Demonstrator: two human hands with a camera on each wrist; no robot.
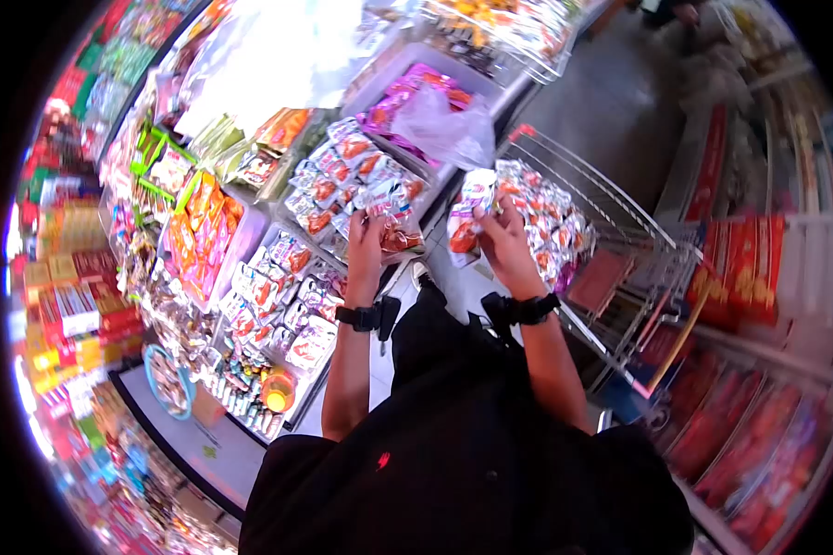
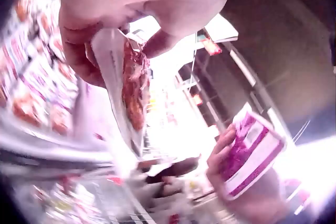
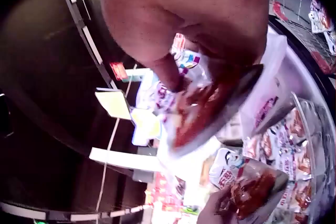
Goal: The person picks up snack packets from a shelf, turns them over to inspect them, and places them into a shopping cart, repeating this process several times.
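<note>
In the head view my left hand [image 1: 366, 233] pinches a clear snack packet [image 1: 400, 239] with red-brown food inside, just over a bin of similar white and red packets [image 1: 356, 180]. The left wrist view shows that packet [image 2: 134, 87] hanging from my fingers [image 2: 79, 56]. My right hand [image 1: 500, 227] grips a white and purple packet [image 1: 467, 215] with red food, held up between the shelf and the cart. The right wrist view shows this packet [image 3: 210, 106] under my palm. The left hand's packet [image 3: 254, 191] appears low in that view.
A wire shopping cart [image 1: 611, 208] stands to my right with several packets [image 1: 546, 222] piled in it. Tilted display bins [image 1: 278, 268] of wrapped snacks fill the left. A clear plastic bag [image 1: 446, 125] lies on the far bin. Red boxes [image 1: 745, 264] line shelves on the right.
</note>
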